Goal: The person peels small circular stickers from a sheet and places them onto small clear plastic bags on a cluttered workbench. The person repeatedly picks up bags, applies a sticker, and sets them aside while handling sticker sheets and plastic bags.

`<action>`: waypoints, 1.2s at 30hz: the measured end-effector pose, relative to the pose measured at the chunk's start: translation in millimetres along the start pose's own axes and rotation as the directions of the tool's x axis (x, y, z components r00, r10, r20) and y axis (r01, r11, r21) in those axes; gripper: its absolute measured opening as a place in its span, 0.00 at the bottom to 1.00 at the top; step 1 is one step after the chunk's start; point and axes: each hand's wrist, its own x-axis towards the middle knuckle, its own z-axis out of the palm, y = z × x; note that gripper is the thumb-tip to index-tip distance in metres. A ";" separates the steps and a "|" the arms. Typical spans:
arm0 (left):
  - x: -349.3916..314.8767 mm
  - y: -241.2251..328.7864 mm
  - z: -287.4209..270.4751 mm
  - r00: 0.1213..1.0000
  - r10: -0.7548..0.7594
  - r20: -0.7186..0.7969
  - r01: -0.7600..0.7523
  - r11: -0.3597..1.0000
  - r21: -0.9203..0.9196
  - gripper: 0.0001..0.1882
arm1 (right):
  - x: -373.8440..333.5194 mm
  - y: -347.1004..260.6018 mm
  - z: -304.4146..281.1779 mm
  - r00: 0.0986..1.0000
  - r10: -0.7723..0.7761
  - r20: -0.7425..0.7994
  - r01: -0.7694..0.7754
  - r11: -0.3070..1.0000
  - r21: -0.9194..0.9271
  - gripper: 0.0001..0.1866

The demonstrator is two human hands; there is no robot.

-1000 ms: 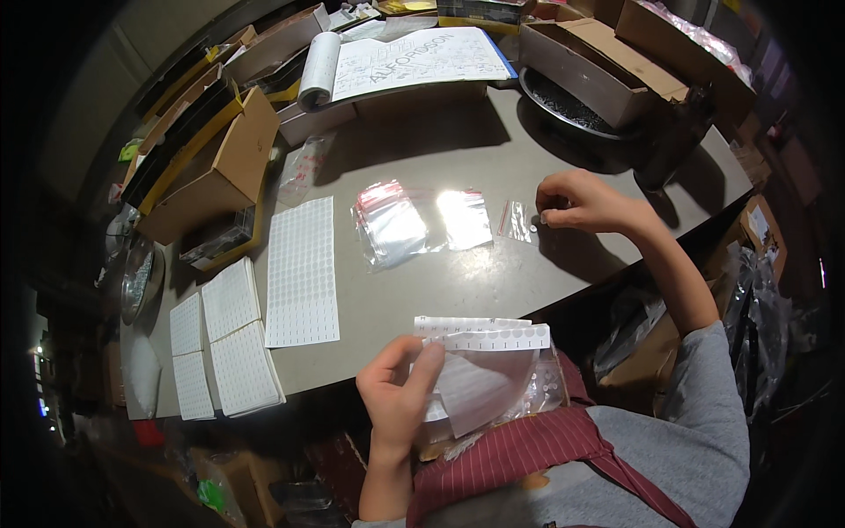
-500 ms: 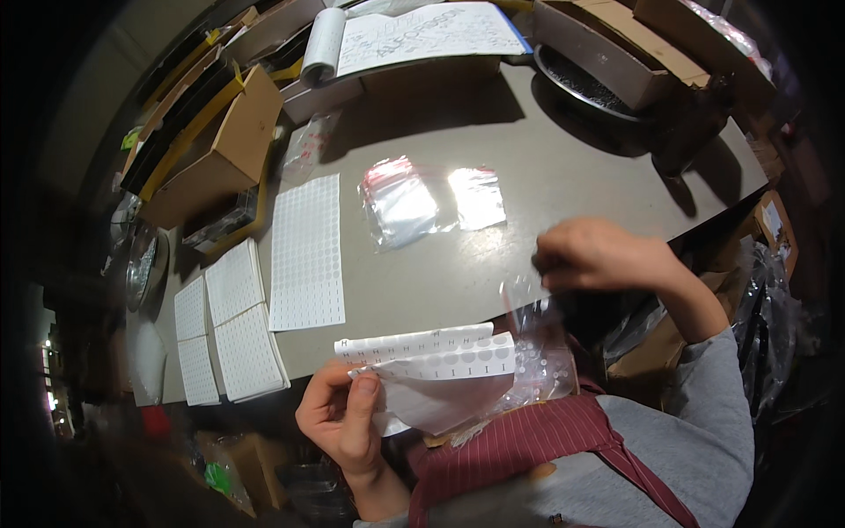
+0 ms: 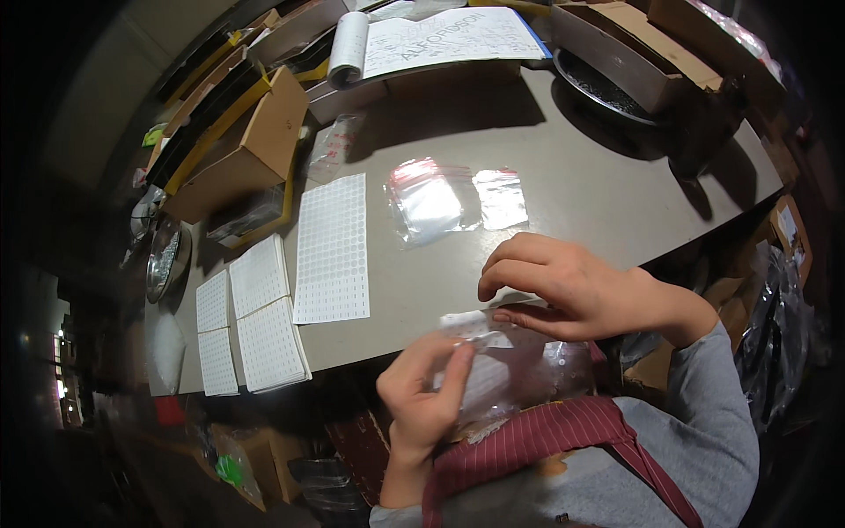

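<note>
My left hand (image 3: 421, 387) pinches a white sheet of round stickers (image 3: 486, 377) at its left side, just off the table's front edge. The sheet is bent and partly smeared by motion. Over its right end hovers my right hand (image 3: 568, 286), fingers curved, with a gap between thumb and forefinger. Its thumb lies close to the sheet's upper edge; whether it touches, I cannot tell. Below the right hand, a clear plastic bag (image 3: 570, 374) rests against the maroon striped apron (image 3: 537, 436).
One sticker sheet (image 3: 333, 251) lies flat on the grey table (image 3: 405, 290), left of small clear zip bags (image 3: 429, 207). Banded sticker stacks (image 3: 268, 326) sit at the front left. Cardboard boxes (image 3: 242, 145), a notepad (image 3: 440, 44) and a dark round pan (image 3: 607, 97) line the back.
The right hand has come down and left to the sheet. My left hand has carried the sheet rightward over the clear bag. The whole view has shifted slightly.
</note>
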 end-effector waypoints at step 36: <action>31.3 -24.5 9.7 0.965 -0.210 0.157 0.227 0.968 -0.105 0.07 | 54.6 140.3 -66.4 0.753 0.650 -0.104 -0.631 0.668 -0.394 0.30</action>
